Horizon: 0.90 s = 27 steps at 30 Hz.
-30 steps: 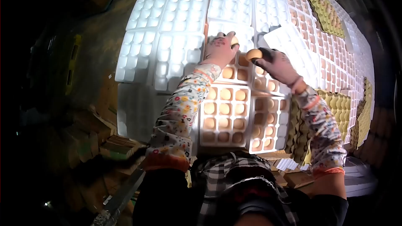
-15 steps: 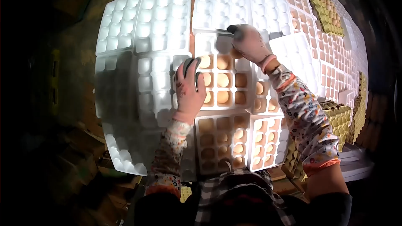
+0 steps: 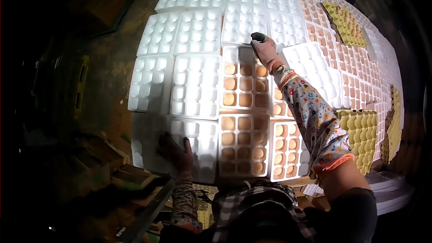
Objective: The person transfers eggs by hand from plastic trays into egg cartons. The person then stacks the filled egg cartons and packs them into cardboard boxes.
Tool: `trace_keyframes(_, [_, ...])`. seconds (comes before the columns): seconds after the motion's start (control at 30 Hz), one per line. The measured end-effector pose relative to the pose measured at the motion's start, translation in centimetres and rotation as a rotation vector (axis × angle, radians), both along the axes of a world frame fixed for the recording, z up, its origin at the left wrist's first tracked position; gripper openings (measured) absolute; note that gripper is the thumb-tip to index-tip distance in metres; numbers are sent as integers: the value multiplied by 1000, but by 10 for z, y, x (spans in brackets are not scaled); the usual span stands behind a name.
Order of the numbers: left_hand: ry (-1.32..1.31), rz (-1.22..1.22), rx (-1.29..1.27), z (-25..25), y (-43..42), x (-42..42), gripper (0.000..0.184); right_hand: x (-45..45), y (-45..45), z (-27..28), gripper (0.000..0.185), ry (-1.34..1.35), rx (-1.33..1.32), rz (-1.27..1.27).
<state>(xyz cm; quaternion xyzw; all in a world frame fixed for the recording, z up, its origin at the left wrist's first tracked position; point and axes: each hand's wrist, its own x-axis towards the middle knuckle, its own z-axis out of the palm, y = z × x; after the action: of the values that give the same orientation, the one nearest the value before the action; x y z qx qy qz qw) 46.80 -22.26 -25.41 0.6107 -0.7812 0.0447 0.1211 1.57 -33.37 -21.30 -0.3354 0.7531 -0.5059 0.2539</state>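
Note:
My right hand (image 3: 264, 47), in a pale glove with dark fingertips, is at the far right corner of a white foam egg tray (image 3: 222, 78). Its fingers are curled closed, and whatever they may hold is hidden. Brown eggs (image 3: 245, 84) fill the tray's nearer rows, while two pockets of its far row show no egg. My left hand (image 3: 178, 153) lies in shadow above unfilled foam trays (image 3: 194, 141) at the near left. Its fingers are spread, with nothing visible in them. Another foam tray with eggs (image 3: 228, 138) sits nearest my body.
More unfilled white trays (image 3: 198, 33) stretch away at the left and back. A white foam tray (image 3: 312, 69) lies tilted beside my right forearm. Yellow egg cartons (image 3: 357, 130) stand at the right, and another yellow carton (image 3: 344, 22) with eggs rests farther back.
My left hand has moved from beside the egg-filled tray back toward the near left. My right hand remains near that tray's far end. The view has shifted, showing more trays at the back.

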Motion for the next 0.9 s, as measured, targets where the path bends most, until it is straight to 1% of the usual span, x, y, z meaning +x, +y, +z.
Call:
trace_keyframes(0.03, [-2,-20,37,3,-3,-7,77,8,-4,1,29,-153,-16,-39])
trace_keyframes(0.07, [-10,-46,77,8,-3,-14,77,11,-6,3,26,-112,-15,9])
trace_keyframes(0.1, [-19,-73,118,13,-6,-19,77,6,-10,-8,26,-144,45,52])
trace_keyframes(0.13, [-8,-84,96,13,-9,-17,79,3,-15,-30,27,-147,-118,4])
trace_keyframes(0.17, [-44,-12,43,11,-15,-14,79,-2,-18,-53,29,-152,-276,-51])
trace_keyframes(0.2, [-84,50,1,7,-21,-7,80,13,-1,-16,28,-288,-320,-1])
trace_keyframes(0.23, [-123,103,-34,2,-23,-2,80,25,33,25,28,-328,-201,37])
trace_keyframes(0.27, [-165,159,8,-4,-27,2,79,34,69,53,27,-253,-179,91])
trace_keyframes(0.3, [-156,165,26,-18,-33,7,76,43,110,69,29,-262,-272,90])
trace_keyframes(0.33, [-226,140,-18,-28,-36,11,76,49,155,92,34,163,-216,109])
trace_keyframes(0.37, [-289,99,-59,-37,-38,12,76,61,206,118,41,267,-187,51])
trace_keyframes(0.4, [-484,141,-70,-36,-41,5,72,62,254,137,45,598,-37,38])
trace_keyframes(0.43, [-680,186,-100,-34,-43,-3,68,66,302,148,55,788,91,-70])
trace_keyframes(0.47, [-679,136,-120,-40,-44,0,67,73,347,156,63,887,326,-193])
trace_keyframes(0.5, [-674,104,-151,-47,-49,14,67,80,384,160,72,974,548,-314])
trace_keyframes(0.57, [-644,51,-228,-60,-57,32,66,95,449,143,86,747,822,-403])
trace_keyframes(0.6, [-621,90,-175,-56,-61,26,66,103,458,136,91,732,924,-340])
trace_keyframes(0.63, [-598,126,-117,-47,-67,20,66,108,460,132,84,838,988,-274])
trace_keyframes(0.67, [-583,166,-52,-36,-69,16,65,109,461,121,77,833,1020,-305])
trace_keyframes(0.7, [-576,217,16,-37,-69,16,65,103,465,123,62,892,875,-318])
trace_keyframes(0.73, [-528,220,-64,-47,-72,23,64,98,479,109,54,884,700,-338])
trace_keyframes(0.77, [-481,227,-149,-55,-83,30,64,95,482,122,54,926,678,-323])
trace_keyframes(0.83, [-218,99,-568,-63,-100,16,65,99,505,155,52,911,538,-344])
trace_keyframes(0.87, [-18,-159,-399,-60,-104,13,64,93,523,168,51,877,533,-337])
trace_keyframes(0.9, [47,-238,-272,-25,-65,-19,63,82,543,184,50,836,527,-313])
